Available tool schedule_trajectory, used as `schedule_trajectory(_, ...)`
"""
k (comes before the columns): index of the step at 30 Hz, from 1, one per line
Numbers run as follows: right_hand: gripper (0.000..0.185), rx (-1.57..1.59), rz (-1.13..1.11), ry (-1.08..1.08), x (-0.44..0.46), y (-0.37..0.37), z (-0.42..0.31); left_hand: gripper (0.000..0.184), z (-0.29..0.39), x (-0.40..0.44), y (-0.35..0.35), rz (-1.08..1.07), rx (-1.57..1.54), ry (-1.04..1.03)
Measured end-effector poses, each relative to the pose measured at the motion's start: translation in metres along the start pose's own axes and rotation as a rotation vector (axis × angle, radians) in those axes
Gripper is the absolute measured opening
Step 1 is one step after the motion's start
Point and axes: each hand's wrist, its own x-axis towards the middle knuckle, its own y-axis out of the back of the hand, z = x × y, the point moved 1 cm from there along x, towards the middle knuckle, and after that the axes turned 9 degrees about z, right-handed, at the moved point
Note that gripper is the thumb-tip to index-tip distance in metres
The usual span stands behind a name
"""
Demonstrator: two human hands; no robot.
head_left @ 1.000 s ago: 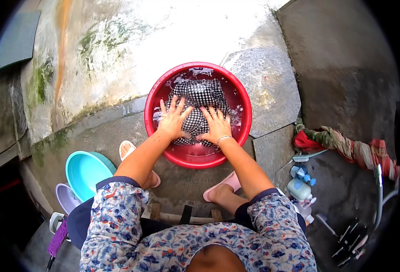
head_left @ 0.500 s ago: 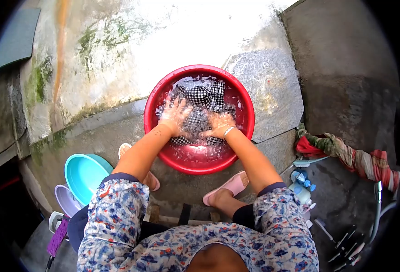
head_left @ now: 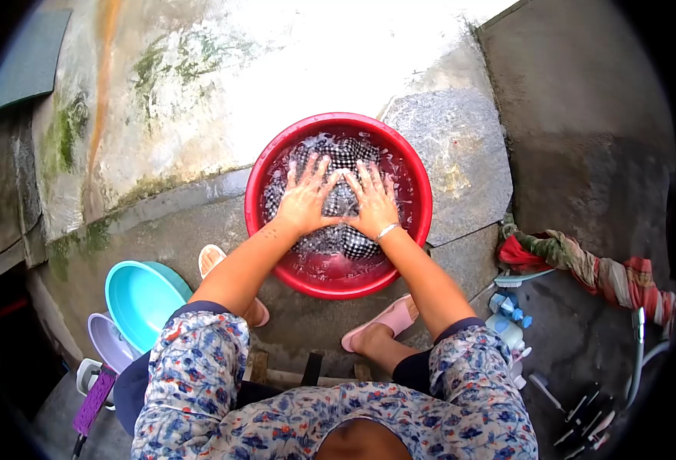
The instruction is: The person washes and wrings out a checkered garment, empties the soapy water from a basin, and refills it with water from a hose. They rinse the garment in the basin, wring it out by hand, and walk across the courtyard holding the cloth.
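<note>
A round red basin (head_left: 418,230) holds water and a black-and-white checked cloth (head_left: 358,243), partly under the surface. My left hand (head_left: 305,201) is over the cloth with its fingers spread. Beside it my right hand (head_left: 370,201) is spread as well, a silver bracelet on its wrist. The two thumbs meet or nearly meet in the middle. Both palms face down on or just above the cloth; whether they press on it I cannot tell. Neither hand grips anything.
At the left stand a turquoise basin (head_left: 143,270), a lavender basin (head_left: 106,337) and a purple brush (head_left: 94,402). To the right lie a twisted cloth (head_left: 583,264), several bottles (head_left: 506,326) and a hose (head_left: 639,349). A stone slab (head_left: 460,153) adjoins the red basin.
Both hands have risen out of the water and come closer together, thumbs toward each other. The checked cloth has shifted and bulges more toward me.
</note>
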Motion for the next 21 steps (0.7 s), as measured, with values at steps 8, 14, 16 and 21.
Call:
schedule_trajectory(8,0.097,0.009,-0.088,0.056,0.013,-0.017,0.015,0.094,-0.007,0.018,-0.009,-0.177,-0.001,-0.021)
schedule_trajectory(14,0.071,0.349,0.16,-0.005,0.006,-0.013,0.027,0.076,-0.018,0.007,0.003,0.016,-0.169,0.01)
schedule_trajectory(16,0.068,0.487,0.388,-0.235,-0.009,0.001,0.022,0.061,-0.015,-0.001,0.019,0.264,-0.35,0.201)
schedule_trajectory(21,0.093,1.389,0.159,-0.838,-0.005,-0.053,0.016,0.091,-0.01,-0.004,-0.013,0.133,-0.634,0.941)
